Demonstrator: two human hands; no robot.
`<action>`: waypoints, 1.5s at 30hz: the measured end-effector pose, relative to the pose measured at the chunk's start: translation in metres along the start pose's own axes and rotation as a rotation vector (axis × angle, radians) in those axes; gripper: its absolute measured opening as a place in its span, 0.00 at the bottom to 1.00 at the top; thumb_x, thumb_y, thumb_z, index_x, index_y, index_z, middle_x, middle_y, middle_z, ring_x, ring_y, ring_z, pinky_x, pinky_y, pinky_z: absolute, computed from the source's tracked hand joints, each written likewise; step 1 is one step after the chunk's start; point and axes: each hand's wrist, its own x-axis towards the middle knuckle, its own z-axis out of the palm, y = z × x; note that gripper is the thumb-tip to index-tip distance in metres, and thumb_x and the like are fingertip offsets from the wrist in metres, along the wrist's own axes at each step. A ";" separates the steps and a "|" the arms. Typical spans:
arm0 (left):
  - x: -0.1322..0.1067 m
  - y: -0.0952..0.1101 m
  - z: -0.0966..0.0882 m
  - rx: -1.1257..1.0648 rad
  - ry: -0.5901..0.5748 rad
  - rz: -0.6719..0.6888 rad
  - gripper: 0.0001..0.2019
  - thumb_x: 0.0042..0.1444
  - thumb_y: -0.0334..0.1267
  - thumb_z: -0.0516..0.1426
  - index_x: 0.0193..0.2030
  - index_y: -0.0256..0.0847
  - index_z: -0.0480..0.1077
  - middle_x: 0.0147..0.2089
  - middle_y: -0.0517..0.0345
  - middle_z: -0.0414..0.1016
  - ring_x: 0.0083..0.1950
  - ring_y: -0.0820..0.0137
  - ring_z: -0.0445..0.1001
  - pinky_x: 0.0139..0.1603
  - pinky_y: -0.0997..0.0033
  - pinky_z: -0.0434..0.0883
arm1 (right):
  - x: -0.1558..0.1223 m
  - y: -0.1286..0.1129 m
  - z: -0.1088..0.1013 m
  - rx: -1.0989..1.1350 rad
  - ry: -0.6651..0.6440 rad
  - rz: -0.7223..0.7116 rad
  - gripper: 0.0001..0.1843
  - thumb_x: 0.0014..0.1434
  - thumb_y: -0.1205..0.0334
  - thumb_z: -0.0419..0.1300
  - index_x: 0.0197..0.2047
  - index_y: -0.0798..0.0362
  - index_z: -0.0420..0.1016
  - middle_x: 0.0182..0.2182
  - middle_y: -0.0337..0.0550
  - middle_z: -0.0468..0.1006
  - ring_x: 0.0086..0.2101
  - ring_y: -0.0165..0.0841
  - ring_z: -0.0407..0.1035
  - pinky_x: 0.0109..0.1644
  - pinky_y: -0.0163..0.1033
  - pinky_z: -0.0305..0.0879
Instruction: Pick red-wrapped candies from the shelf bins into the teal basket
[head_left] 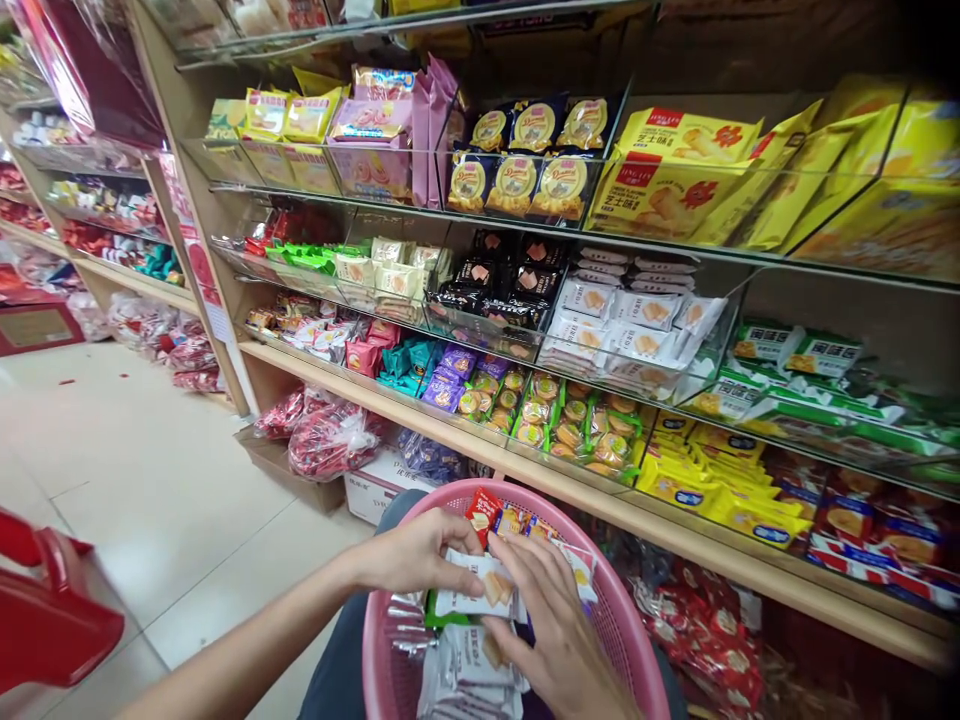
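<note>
A pink plastic basket [630,640] sits low in the middle, full of small snack packets. My left hand [416,552] reaches in from the left, its fingers curled on the top edge of a white cracker packet [480,592]. From the lower right my right hand [559,630] lies over the same packet, fingers pressed on it. More white packets [469,672] lie below, and a small red packet [484,512] stands at the basket's far rim.
Store shelves [525,470] with clear bins of biscuits and sweets fill the view ahead. Boxes and bags of red sweets [330,440] stand on the floor below. A red object [45,610] sits at the lower left on the pale tiled floor [150,480].
</note>
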 end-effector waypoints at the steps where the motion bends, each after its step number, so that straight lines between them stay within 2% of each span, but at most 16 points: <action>1: 0.000 -0.001 0.001 0.000 -0.006 -0.003 0.17 0.46 0.47 0.61 0.38 0.36 0.71 0.35 0.61 0.72 0.34 0.74 0.68 0.33 0.78 0.65 | -0.001 0.000 0.000 0.003 0.000 -0.003 0.35 0.56 0.65 0.55 0.65 0.47 0.46 0.54 0.44 0.67 0.55 0.39 0.59 0.57 0.49 0.60; 5: 0.000 -0.007 0.009 -0.016 -0.030 -0.019 0.18 0.48 0.49 0.59 0.38 0.37 0.71 0.34 0.60 0.72 0.33 0.73 0.69 0.31 0.77 0.65 | -0.008 0.001 -0.002 0.032 -0.031 -0.005 0.35 0.55 0.65 0.56 0.64 0.47 0.48 0.52 0.42 0.70 0.53 0.37 0.62 0.56 0.44 0.63; 7: -0.004 -0.008 0.015 0.022 0.002 -0.027 0.19 0.50 0.51 0.57 0.42 0.38 0.69 0.35 0.59 0.73 0.34 0.72 0.69 0.32 0.75 0.66 | -0.016 0.005 -0.005 0.039 -0.041 0.014 0.35 0.56 0.63 0.57 0.64 0.46 0.48 0.52 0.42 0.70 0.53 0.36 0.63 0.55 0.43 0.64; 9: -0.011 -0.009 0.021 0.127 0.137 -0.029 0.21 0.52 0.51 0.55 0.48 0.40 0.66 0.41 0.56 0.73 0.39 0.69 0.70 0.38 0.72 0.67 | -0.025 0.011 -0.008 0.035 -0.038 0.056 0.35 0.56 0.61 0.57 0.64 0.45 0.48 0.52 0.42 0.70 0.52 0.36 0.64 0.54 0.43 0.64; 11: -0.019 -0.009 0.029 0.280 0.306 -0.003 0.21 0.53 0.49 0.55 0.52 0.44 0.63 0.49 0.54 0.70 0.48 0.65 0.67 0.48 0.66 0.65 | -0.035 0.019 -0.011 0.026 -0.029 0.116 0.34 0.56 0.61 0.57 0.64 0.45 0.49 0.52 0.42 0.70 0.52 0.37 0.64 0.54 0.42 0.65; 12: -0.022 -0.010 0.034 0.349 0.337 0.015 0.21 0.53 0.48 0.55 0.52 0.46 0.63 0.51 0.54 0.69 0.51 0.64 0.65 0.52 0.63 0.63 | -0.040 0.023 -0.012 0.022 -0.027 0.149 0.34 0.56 0.62 0.57 0.64 0.45 0.49 0.52 0.42 0.70 0.52 0.37 0.64 0.53 0.42 0.65; 17: -0.025 -0.018 0.057 0.479 0.144 0.073 0.24 0.44 0.46 0.62 0.50 0.51 0.64 0.53 0.57 0.66 0.57 0.60 0.59 0.58 0.59 0.58 | -0.056 0.037 -0.015 0.010 -0.035 0.251 0.34 0.57 0.63 0.56 0.64 0.45 0.49 0.54 0.42 0.68 0.53 0.36 0.63 0.54 0.41 0.64; 21: -0.016 -0.028 0.066 0.504 0.073 0.038 0.26 0.40 0.43 0.65 0.48 0.48 0.63 0.57 0.53 0.63 0.62 0.56 0.53 0.62 0.51 0.52 | -0.062 0.037 -0.016 0.001 -0.020 0.269 0.34 0.56 0.63 0.57 0.63 0.46 0.49 0.54 0.43 0.68 0.53 0.36 0.62 0.54 0.41 0.64; 25: -0.016 -0.031 0.064 0.515 0.014 -0.010 0.25 0.42 0.40 0.63 0.49 0.48 0.62 0.59 0.52 0.61 0.65 0.55 0.50 0.64 0.46 0.45 | -0.066 0.037 -0.017 0.001 -0.005 0.297 0.34 0.56 0.63 0.57 0.63 0.45 0.49 0.53 0.42 0.69 0.53 0.35 0.63 0.54 0.39 0.64; 30: -0.022 -0.028 0.056 0.515 -0.054 0.003 0.26 0.44 0.39 0.62 0.52 0.50 0.62 0.61 0.52 0.59 0.65 0.56 0.50 0.63 0.49 0.51 | -0.065 0.032 -0.017 0.080 -0.011 0.373 0.33 0.55 0.61 0.58 0.63 0.44 0.51 0.51 0.41 0.71 0.51 0.35 0.65 0.53 0.38 0.65; 34: -0.024 -0.031 0.056 0.524 -0.030 0.040 0.24 0.46 0.38 0.61 0.52 0.49 0.62 0.61 0.50 0.60 0.65 0.56 0.53 0.64 0.46 0.50 | -0.060 0.028 -0.013 0.212 -0.065 0.458 0.34 0.55 0.59 0.57 0.63 0.44 0.50 0.52 0.43 0.70 0.52 0.36 0.64 0.54 0.41 0.63; 36: -0.026 -0.032 0.055 0.492 -0.014 0.069 0.25 0.46 0.40 0.62 0.52 0.48 0.63 0.60 0.50 0.61 0.65 0.56 0.52 0.64 0.48 0.52 | -0.058 0.027 -0.012 0.263 -0.090 0.487 0.34 0.55 0.58 0.57 0.63 0.43 0.50 0.53 0.42 0.69 0.53 0.37 0.62 0.56 0.42 0.61; 40: -0.035 -0.032 0.042 0.413 0.098 0.137 0.21 0.48 0.44 0.60 0.50 0.47 0.65 0.57 0.53 0.66 0.66 0.60 0.51 0.63 0.55 0.57 | -0.055 0.023 -0.013 0.358 -0.118 0.549 0.34 0.55 0.59 0.57 0.63 0.43 0.50 0.53 0.42 0.68 0.54 0.37 0.60 0.58 0.43 0.57; 43: -0.046 -0.032 0.028 0.448 0.241 0.172 0.14 0.53 0.44 0.56 0.47 0.46 0.67 0.57 0.53 0.67 0.65 0.61 0.54 0.63 0.55 0.58 | -0.047 0.016 -0.014 0.472 -0.190 0.583 0.35 0.53 0.59 0.58 0.63 0.45 0.51 0.52 0.42 0.68 0.53 0.37 0.61 0.58 0.42 0.56; 45: -0.053 -0.034 0.020 0.487 0.310 0.189 0.14 0.54 0.43 0.56 0.48 0.46 0.67 0.58 0.51 0.66 0.64 0.61 0.56 0.62 0.54 0.60 | -0.039 0.009 -0.013 0.550 -0.264 0.577 0.37 0.52 0.59 0.59 0.63 0.45 0.51 0.51 0.42 0.68 0.52 0.36 0.61 0.58 0.41 0.56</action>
